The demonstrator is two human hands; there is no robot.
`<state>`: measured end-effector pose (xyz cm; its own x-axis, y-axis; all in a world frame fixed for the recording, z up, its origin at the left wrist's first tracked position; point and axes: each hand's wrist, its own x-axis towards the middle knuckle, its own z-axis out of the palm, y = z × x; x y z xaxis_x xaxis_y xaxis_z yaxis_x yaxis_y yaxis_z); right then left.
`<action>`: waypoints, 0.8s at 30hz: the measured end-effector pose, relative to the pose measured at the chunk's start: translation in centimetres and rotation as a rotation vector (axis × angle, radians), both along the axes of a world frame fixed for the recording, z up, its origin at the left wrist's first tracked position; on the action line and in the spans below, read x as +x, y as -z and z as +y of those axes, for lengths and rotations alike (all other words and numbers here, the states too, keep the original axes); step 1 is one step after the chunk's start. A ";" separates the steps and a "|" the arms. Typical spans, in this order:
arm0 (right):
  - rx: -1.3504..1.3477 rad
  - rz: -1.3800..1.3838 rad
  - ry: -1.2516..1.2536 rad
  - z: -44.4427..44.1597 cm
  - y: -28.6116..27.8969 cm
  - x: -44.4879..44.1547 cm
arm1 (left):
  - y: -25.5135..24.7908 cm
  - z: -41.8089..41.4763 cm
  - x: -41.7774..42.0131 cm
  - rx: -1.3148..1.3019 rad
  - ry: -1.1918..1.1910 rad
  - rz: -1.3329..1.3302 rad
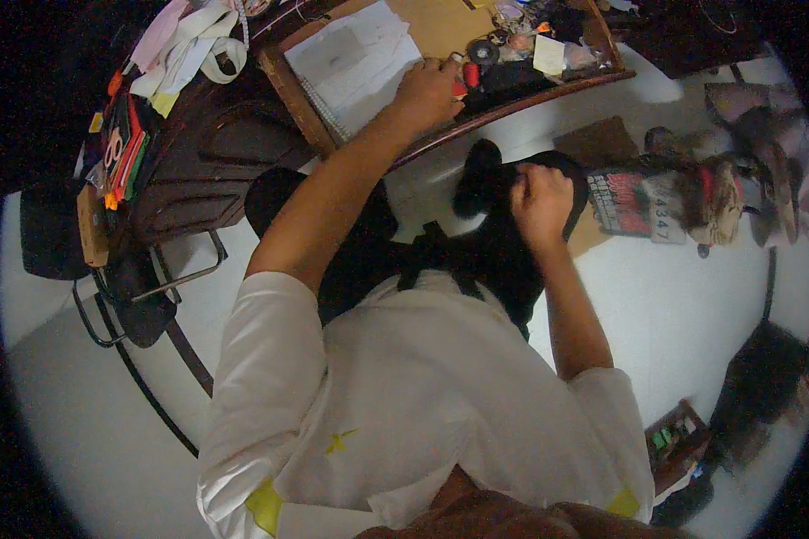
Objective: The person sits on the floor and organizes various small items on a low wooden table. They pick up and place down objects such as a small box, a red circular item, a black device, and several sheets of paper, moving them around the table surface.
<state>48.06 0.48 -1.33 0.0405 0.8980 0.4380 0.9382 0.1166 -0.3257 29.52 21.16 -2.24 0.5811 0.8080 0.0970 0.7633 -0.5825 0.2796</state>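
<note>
My left hand [430, 94] reaches over the front of an open wooden drawer [512, 91]. Its fingers curl beside a small red object [458, 89], and a small pale-topped item [456, 58] is at its fingertips; whether either is gripped cannot be made out. Just right of these fingers are a red thread spool [472, 75] and a dark round roll [483, 52]. Under my left wrist lie loose white papers and a spiral-bound notebook [330, 111]. My right hand [545, 202] rests on my dark-clothed knee with its fingers curled in, nothing visible in it.
Stacked folders [127, 151], pink-handled scissors [113, 147] and white strap-like material [195, 40] lie on the left of the dark desk. A metal-framed chair [135, 296] stands at the left. Printed bags [637, 202] and other items sit on the right.
</note>
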 end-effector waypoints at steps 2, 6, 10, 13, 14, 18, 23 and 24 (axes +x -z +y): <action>0.007 -0.010 0.011 -0.1 0.0 0.2 | 0.3 0.1 0.8 0.025 0.004 0.025; 0.015 0.003 0.030 -0.3 0.3 0.5 | 0.6 0.6 1.8 0.051 0.034 0.098; 0.007 0.035 0.025 -0.3 -0.1 0.4 | 1.5 1.1 1.9 0.086 0.100 0.113; 0.002 0.038 0.027 -0.3 0.1 0.5 | 1.3 0.9 2.5 -0.040 0.042 0.116; 0.016 0.053 0.022 -0.3 0.2 0.5 | 1.1 0.9 2.6 0.008 0.064 0.124; 0.031 0.084 0.020 -0.2 -0.3 0.3 | 1.1 1.0 2.3 0.144 0.140 0.104; 0.012 0.094 0.016 -0.3 0.1 0.6 | 1.9 1.7 2.1 0.148 0.174 0.142; -0.010 0.104 0.021 -0.4 -0.4 0.5 | 1.8 2.1 1.7 0.121 0.196 0.122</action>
<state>48.51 0.09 -0.96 0.1044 0.9008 0.4216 0.9015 0.0933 -0.4226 31.20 23.23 -4.00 0.7385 0.6659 0.1061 0.6566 -0.7460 0.1114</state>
